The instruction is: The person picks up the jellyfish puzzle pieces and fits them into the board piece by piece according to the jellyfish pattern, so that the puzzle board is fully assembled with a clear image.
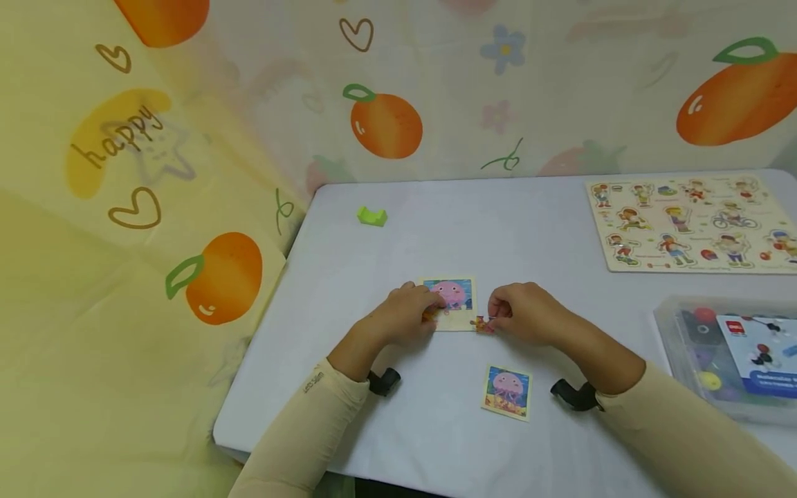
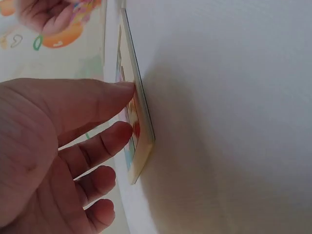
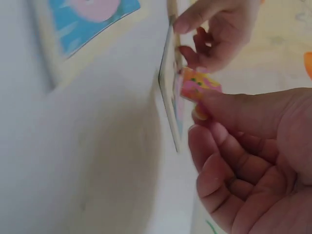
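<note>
A square jigsaw board [image 1: 457,322] lies on the table, with a pink jellyfish on blue across its upper part and bare wood below. My left hand [image 1: 407,312] is at its lower left corner. In the left wrist view the thumb [image 2: 109,95] and forefinger touch the board by an orange-red patch, and the other fingers stay off it. Just right of the board, my right hand [image 1: 529,312] pinches a small jigsaw piece [image 3: 196,84], orange, yellow and pink, between thumb and forefinger. Below lies a small jellyfish picture card [image 1: 508,393].
At the back right is a wooden board with children's figures [image 1: 691,221]. A clear plastic box [image 1: 672,339] of coloured parts stands at the right edge. A lime-green block [image 1: 372,217] sits at the back left. A printed curtain [image 1: 436,83] hangs behind the white table [image 1: 529,228].
</note>
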Demonstrator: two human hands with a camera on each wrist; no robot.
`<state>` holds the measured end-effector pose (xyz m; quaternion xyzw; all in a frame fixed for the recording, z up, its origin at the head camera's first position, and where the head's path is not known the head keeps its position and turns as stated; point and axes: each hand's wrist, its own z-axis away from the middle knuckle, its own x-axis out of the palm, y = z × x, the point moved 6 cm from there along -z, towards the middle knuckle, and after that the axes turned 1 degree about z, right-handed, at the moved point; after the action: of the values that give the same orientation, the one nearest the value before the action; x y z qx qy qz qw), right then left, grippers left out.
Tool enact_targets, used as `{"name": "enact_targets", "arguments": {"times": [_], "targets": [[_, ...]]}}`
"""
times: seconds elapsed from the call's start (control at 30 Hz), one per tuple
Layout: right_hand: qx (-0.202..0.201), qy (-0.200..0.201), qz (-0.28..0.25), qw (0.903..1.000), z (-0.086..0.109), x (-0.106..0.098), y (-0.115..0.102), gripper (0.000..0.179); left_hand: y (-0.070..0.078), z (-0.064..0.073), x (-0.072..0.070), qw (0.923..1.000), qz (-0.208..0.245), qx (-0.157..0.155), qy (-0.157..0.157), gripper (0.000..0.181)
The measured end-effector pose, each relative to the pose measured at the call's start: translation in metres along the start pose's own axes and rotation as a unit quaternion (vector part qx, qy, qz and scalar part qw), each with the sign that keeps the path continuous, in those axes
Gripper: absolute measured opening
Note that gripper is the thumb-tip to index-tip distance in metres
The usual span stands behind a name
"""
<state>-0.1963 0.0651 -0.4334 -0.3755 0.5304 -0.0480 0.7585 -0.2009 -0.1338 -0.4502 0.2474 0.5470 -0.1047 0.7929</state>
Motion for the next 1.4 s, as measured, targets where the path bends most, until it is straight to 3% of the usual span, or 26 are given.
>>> {"name": "enact_targets", "arguments": {"times": [0.2, 0.37, 0.6, 0.87, 1.13, 1.4], "targets": [[-0.014, 0.003, -0.04, 0.9991, -0.033, 0.012, -0.013, 0.013, -0.002, -0.001, -0.002, 0.9996, 0.027, 0.002, -0.002, 0.034], [-0.009, -0.015, -0.036, 0.9992, -0.052, 0.027, -0.02, 0.012, -0.001, 0.0, -0.002, 0.9996, 0.029, 0.007, 0.002, 0.034], [-0.005, -0.006, -0.001, 1.0, -0.058, 0.028, -0.025, 0.004, -0.001, -0.008, -0.003, 0.9986, 0.045, 0.018, 0.021, 0.022], [0.017, 0.008, 0.021, 0.9996, -0.061, 0.027, -0.021, 0.008, -0.005, -0.014, -0.003, 0.9973, 0.071, 0.0, 0.022, 0.016], [0.047, 0.0, 0.067, 0.9967, -0.045, 0.008, -0.004, 0.024, 0.007, -0.016, -0.006, 0.9994, 0.016, 0.009, 0.028, 0.024], [0.11, -0.079, 0.13, 0.9822, 0.005, -0.019, 0.03, 0.043, 0.018, -0.016, -0.002, 0.999, 0.002, 0.042, 0.016, 0.027]]}}
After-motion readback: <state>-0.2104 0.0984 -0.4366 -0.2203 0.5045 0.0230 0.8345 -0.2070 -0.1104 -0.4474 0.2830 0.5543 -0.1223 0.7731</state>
